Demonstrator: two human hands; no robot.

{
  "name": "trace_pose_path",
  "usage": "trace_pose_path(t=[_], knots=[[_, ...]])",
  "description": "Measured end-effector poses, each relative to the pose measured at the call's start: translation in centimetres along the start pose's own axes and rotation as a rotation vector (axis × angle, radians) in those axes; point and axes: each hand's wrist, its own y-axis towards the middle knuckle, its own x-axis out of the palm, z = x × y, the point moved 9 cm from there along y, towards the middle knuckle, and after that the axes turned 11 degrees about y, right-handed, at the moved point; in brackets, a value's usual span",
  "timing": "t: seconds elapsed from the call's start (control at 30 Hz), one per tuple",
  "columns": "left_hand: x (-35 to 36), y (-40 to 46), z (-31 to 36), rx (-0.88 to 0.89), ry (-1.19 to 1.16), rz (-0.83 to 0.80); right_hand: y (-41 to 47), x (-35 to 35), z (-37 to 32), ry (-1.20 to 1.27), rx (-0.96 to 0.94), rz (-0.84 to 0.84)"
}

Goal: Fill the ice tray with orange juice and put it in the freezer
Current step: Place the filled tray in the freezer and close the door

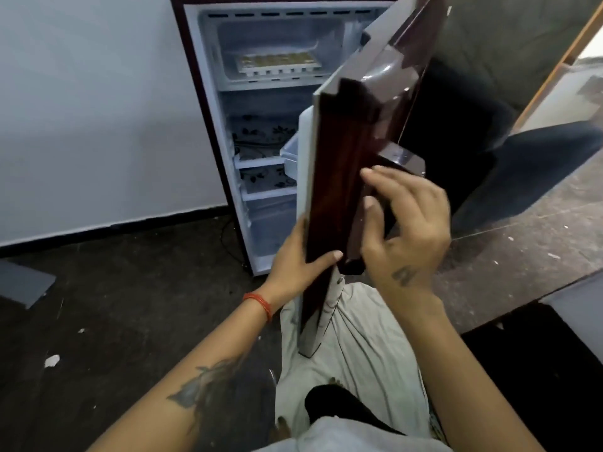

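Fridge (208, 125) open, dark red door (346, 177) swung half out toward the person. Left hand (300, 259) grips the door's free edge, thumb on the outer face; right hand (408, 223) curls round the handle (396, 159). Ice tray (275, 63), filled with orange juice, on the freezer compartment (274, 44) floor near its front edge, well above and beyond both hands.

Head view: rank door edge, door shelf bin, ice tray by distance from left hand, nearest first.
From the left hand:
1. Door edge, gripped by that hand.
2. Door shelf bin, white, on the door's inner side, above the hand.
3. Ice tray, filled, up in the freezer compartment at the back.
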Motion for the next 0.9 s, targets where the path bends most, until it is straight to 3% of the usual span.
trace_pose_path(t=[0.07, 0.23, 0.43, 0.73, 0.9], knots=[[-2.4, 0.8, -2.1, -0.055, -0.019, 0.094, 0.8, 0.3, 2.3, -0.074, 0.114, 0.032], [-7.1, 2.8, -5.6, -0.139, -0.026, 0.234, 0.9, 9.2, 7.0, 0.248, 0.391, -0.308], [-11.4, 5.7, -9.3, -0.269, 0.002, 0.294, 2.6, 17.3, 8.0, 0.384, 0.407, -0.409], [-15.5, 11.4, -12.7, -0.358, -0.049, 0.365, 6.0, 27.5, 8.0, 0.341, 0.356, -0.509], [-17.3, 14.9, -14.6, -0.340, -0.077, 0.348, 7.1, 32.0, 8.8, 0.302, 0.367, -0.475]])
